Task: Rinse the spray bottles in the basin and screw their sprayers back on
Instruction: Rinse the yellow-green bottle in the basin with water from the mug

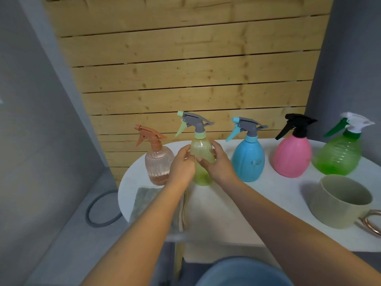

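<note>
Hands, my left hand [182,164] and right hand [218,165], both hug the yellow-green bottle [201,162] mid-frame so it stays steady. I think its sprayer [195,121] comes off next.

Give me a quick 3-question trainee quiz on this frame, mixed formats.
1. True or false: the sprayer is off the yellow-green bottle.
2. Which bottle stands nearest the beige basin? A) peach bottle B) blue bottle C) bright green bottle
3. Fill in: both the left hand and the right hand hold the ____ bottle.

Key: 1 false; 2 C, the bright green bottle; 3 yellow-green.
</note>
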### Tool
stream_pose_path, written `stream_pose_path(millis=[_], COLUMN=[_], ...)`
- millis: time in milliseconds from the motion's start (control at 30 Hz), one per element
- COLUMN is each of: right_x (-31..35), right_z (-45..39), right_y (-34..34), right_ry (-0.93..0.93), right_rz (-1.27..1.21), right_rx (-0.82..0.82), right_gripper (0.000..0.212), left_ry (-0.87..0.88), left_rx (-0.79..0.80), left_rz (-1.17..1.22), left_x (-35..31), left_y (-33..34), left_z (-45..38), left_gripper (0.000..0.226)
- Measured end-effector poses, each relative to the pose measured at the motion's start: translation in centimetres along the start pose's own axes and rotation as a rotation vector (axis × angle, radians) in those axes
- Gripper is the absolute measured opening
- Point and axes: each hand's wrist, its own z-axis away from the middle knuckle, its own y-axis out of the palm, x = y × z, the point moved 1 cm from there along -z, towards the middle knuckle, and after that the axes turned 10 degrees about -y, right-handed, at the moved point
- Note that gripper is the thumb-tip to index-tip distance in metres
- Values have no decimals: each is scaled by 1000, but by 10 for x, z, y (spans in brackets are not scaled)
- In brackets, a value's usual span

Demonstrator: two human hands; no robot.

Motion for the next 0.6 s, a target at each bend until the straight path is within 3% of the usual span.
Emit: stream_pose_path(millis=[133,267,433,500,600], right_x=[10,23,30,29,25], right_z=[32,75,132,154,179], right_y=[-23,-55,-99,-116,-136], right_ry=[-40,-8,116,98,8], right_rz=[15,-11,133,273,356], right_rx=[39,140,280,361,435], right_gripper=[66,61,63,70,70], left_ry=[-11,0,353,439,314], left_rx=[6,75,-337,-270,86], left_rz=[49,70,-224,-325,-347], left_x=[-2,-7,-2,-2,7], left_y=[-8,-13,-14,-16,-12], left_z=[32,81,136,147,162], left_gripper=[22,27,25,43,45])
